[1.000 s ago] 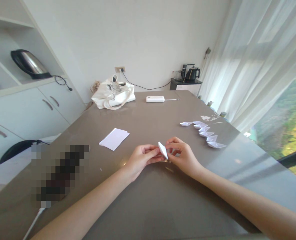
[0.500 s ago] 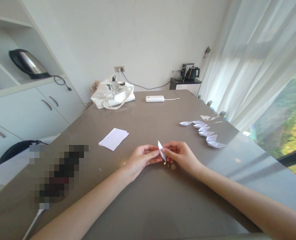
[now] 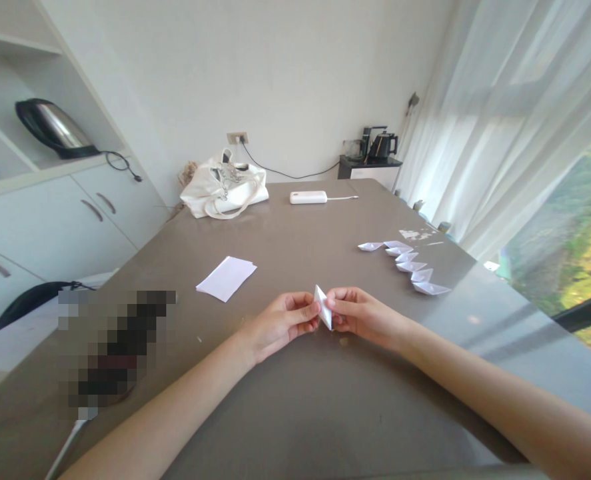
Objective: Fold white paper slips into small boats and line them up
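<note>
Between my two hands, a small folded paper boat (image 3: 324,309) is held on end, its pointed tips up and down. My left hand (image 3: 286,323) pinches it from the left, thumb on its face. On the other side my right hand (image 3: 359,313) grips its edge with thumb and curled fingers; some fingertips are hidden behind the paper. Farther right, several finished-looking white paper boats (image 3: 408,267) form a slanting row on the table. A stack of blank white paper sheets (image 3: 226,279) lies ahead of my left hand.
On the brown table (image 3: 285,407) are a white bag (image 3: 225,187) and a white power bank (image 3: 308,197) with a short cable at the back. A blurred-out dark object (image 3: 120,350) with a white cable lies left. Paper scraps (image 3: 415,235) lie near the right edge.
The paper boat has tilted a little and shows more of its face. My right hand has shifted slightly, its fingers now nearer the boat's edge.
</note>
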Available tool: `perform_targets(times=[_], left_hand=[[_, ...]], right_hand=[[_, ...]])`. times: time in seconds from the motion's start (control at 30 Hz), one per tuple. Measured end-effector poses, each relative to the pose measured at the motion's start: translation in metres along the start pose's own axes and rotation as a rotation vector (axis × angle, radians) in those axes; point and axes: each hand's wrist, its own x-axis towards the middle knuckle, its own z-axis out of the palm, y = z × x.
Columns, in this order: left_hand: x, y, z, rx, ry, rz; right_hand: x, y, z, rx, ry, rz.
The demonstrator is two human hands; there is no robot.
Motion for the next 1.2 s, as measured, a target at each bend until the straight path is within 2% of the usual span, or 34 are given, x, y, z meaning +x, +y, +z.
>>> perform_targets(times=[0.13, 0.27, 0.47, 0.63, 0.77, 1.0, 1.2], left_hand=[[0.000, -0.001, -0.001, -0.009, -0.060, -0.009], [0.000, -0.001, -0.002, -0.003, -0.112, -0.008], [-0.001, -0.001, -0.001, 0.029, -0.103, 0.005], [-0.001, 0.000, 0.001, 0.122, -0.019, 0.058], [-0.001, 0.000, 0.003, 0.190, -0.009, 0.062], [0.000, 0.000, 0.002, 0.299, 0.003, 0.091], [0.001, 0.001, 0.004, 0.538, 0.023, 0.175]], right_hand=[[-0.001, -0.001, 0.001, 0.067, -0.065, 0.015], [0.000, -0.001, 0.001, 0.091, -0.072, 0.037], [0.002, 0.001, -0.001, 0.066, -0.061, 0.030], [0.001, -0.002, 0.000, -0.177, 0.062, -0.023], [0.000, -0.007, 0.004, -0.442, 0.064, -0.092], [0.000, -0.008, 0.002, -0.618, 0.090, -0.172], [-0.001, 0.000, 0.003, -0.829, 0.225, -0.251]])
